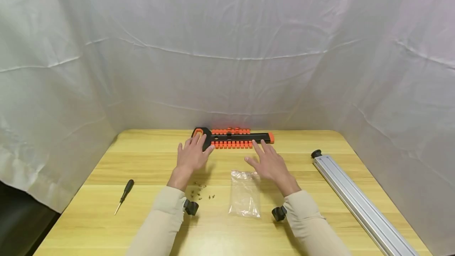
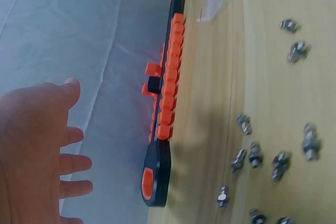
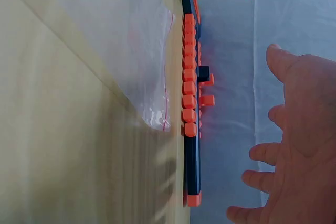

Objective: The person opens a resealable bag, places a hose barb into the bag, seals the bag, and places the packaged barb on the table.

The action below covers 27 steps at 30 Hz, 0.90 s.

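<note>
A black tray-like rack (image 1: pixel 241 137) with rows of orange clips lies along the back of the table. Over its black end with the orange-rimmed hole reaches my left hand (image 1: pixel 192 156), fingers spread and holding nothing. My right hand (image 1: pixel 269 162) stretches toward the rack's other end, its fingers also spread and nothing in them. In both wrist views the hands hover above the tabletop. Under the right hand lies a clear zip bag (image 1: pixel 244 194), flat on the wood. Several small metal fittings (image 2: pixel 281 166) are scattered beside the left wrist.
A screwdriver (image 1: pixel 125 195) with a black handle lies on the left of the table (image 1: pixel 96 224). Along the right side runs a long aluminium profile (image 1: pixel 362 204) with a black knob (image 1: pixel 316 153) at its far end. Grey-white curtains (image 1: pixel 227 70) enclose the back and sides.
</note>
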Motion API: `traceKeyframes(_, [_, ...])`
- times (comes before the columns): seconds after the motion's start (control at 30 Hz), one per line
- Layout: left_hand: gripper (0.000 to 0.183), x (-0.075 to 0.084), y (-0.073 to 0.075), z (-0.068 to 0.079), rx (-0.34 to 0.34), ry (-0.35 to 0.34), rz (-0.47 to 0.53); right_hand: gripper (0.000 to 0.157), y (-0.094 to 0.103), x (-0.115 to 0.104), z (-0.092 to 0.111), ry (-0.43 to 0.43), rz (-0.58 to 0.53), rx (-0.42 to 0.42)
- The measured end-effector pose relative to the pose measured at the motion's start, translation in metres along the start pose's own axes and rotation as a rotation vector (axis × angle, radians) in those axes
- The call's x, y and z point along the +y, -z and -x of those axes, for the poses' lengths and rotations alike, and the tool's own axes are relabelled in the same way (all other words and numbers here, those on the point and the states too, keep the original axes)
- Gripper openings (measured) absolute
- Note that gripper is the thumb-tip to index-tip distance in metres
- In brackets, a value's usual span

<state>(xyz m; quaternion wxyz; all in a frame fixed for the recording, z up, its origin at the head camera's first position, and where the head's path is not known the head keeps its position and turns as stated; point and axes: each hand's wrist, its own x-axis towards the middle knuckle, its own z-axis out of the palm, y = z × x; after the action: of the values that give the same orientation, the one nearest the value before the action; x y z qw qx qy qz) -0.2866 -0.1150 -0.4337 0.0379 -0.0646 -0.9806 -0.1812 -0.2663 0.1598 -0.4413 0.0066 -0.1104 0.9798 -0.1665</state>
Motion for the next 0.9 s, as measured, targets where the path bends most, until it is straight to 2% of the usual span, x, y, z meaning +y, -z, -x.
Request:
traceKeyframes(0.2, [0.063,0.01,-0.006,0.006,-0.003,-0.034,0.047,0.074,-0.002,0.0,0.018,0.031,-0.056,0.02])
traceKeyframes(0.5, [0.057,0.024,-0.021,0.015,-0.039,-0.067,0.121,0.069,-0.008,0.002,0.039,0.055,-0.11,-0.013])
traceKeyframes(0.77, [0.046,0.039,-0.034,0.022,-0.125,-0.164,0.11,0.065,-0.014,0.004,0.057,0.011,-0.109,-0.039])
traceKeyframes(0.9, [0.042,0.043,-0.037,0.024,-0.204,-0.188,0.098,0.062,-0.016,0.004,0.064,-0.008,-0.118,-0.053])
